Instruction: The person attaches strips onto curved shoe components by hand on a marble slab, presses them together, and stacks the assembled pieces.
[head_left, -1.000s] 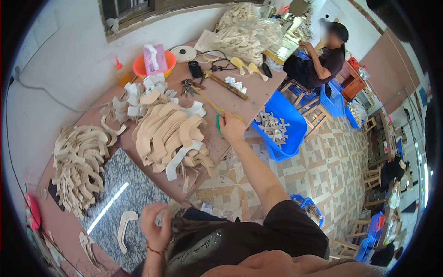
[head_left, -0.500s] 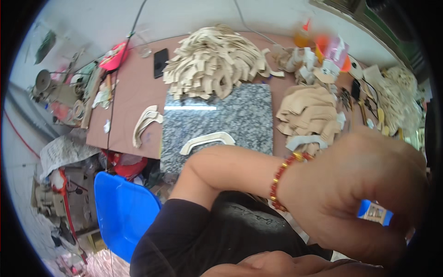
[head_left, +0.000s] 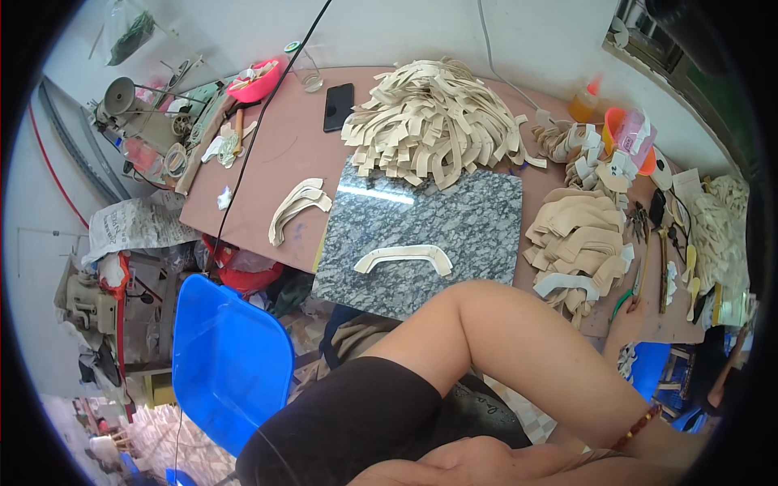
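Note:
My left arm, in a black sleeve, bends across the front of the table toward the lower right. Past a red beaded bracelet (head_left: 640, 428), only part of my left hand (head_left: 677, 447) shows at the dark rim, its fingers hidden. At the table's right edge my right hand (head_left: 625, 326) is small in view, its fingers closed at a green-handled tool (head_left: 622, 303). A pale curved strip (head_left: 405, 253) lies on a grey speckled stone slab (head_left: 454, 212), touched by neither hand. Beyond it rises a big heap of cream strips (head_left: 429, 121).
Tan curved pieces (head_left: 577, 235) are stacked right of the slab, and a few strips (head_left: 298, 206) lie left of it. A phone (head_left: 339, 108), a pink bowl (head_left: 254, 81) and an orange-liquid bottle (head_left: 583, 104) stand farther back. A blue chair (head_left: 231, 356) is at lower left.
My left hand has dropped from large in the right foreground to the lower right rim. The view has shifted, uncovering the table's right edge and my right hand there.

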A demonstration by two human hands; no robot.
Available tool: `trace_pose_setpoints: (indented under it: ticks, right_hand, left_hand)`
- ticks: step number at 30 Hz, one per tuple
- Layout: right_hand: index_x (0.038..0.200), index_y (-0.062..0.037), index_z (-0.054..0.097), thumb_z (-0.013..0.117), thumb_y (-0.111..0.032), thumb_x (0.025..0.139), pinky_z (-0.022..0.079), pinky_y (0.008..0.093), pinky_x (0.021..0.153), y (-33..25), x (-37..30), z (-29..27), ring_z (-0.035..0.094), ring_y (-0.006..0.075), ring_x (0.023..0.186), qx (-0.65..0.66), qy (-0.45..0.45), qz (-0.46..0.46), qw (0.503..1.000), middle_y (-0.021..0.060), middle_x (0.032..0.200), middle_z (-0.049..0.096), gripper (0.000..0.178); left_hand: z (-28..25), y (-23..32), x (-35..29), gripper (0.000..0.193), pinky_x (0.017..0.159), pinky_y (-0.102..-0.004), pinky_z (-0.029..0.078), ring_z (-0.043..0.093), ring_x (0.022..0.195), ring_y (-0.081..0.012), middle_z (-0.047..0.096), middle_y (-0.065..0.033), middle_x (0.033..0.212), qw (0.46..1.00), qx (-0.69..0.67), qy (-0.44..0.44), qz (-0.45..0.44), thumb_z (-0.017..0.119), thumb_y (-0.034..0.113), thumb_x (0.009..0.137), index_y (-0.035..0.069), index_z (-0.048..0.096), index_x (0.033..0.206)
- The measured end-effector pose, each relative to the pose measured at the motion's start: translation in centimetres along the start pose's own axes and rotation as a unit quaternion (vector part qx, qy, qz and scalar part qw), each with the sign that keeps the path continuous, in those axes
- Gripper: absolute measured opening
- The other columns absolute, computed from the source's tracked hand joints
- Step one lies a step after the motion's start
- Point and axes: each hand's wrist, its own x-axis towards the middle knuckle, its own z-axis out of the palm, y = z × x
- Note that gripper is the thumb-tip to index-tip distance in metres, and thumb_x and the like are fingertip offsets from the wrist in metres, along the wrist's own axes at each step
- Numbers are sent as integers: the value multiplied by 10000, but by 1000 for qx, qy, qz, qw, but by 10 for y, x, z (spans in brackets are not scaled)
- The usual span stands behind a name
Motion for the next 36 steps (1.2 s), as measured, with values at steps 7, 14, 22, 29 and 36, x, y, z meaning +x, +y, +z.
trace_pose_setpoints:
  ticks: [7,14,22,29,36]
  right_hand:
    - [1002,-94,677,589,-308,992,502,468,607,193,-233,-149,663,326,689,-228,-16,360,905,111,781,674,232]
    - [1034,-133,716,611,-317,942,535,499,633,214,-183,-76,702,366,735,-276,4,276,921,144,841,724,232]
    - [992,-166,714,577,-345,922,546,519,659,186,-153,-42,708,360,765,-219,16,310,925,129,867,727,235]
    - [960,-104,670,605,-290,923,554,506,672,177,-132,-41,699,367,767,-169,21,359,918,135,871,719,200]
    - [975,-102,667,619,-264,904,555,498,661,173,-135,-40,698,357,744,-147,29,339,929,131,851,721,183]
  left_hand:
    - [16,421,-105,201,592,-378,455,599,657,-291,652,-134,750,857,-465,-126,-182,732,184,795,10,634,781]
    - [-286,463,-25,242,583,-387,442,581,637,-315,638,-166,726,791,-541,-223,-179,709,203,793,-6,599,740]
    - [-359,399,20,132,712,-377,527,655,796,-306,698,-119,868,791,-444,-336,-252,705,79,914,21,759,1019]
    - [-378,377,77,243,592,-313,482,659,721,-193,702,-87,823,942,-207,-146,-222,741,-58,746,45,762,964]
    - [-395,391,85,186,604,-306,414,614,730,-173,673,-68,874,995,-49,48,-76,691,-10,718,83,673,878]
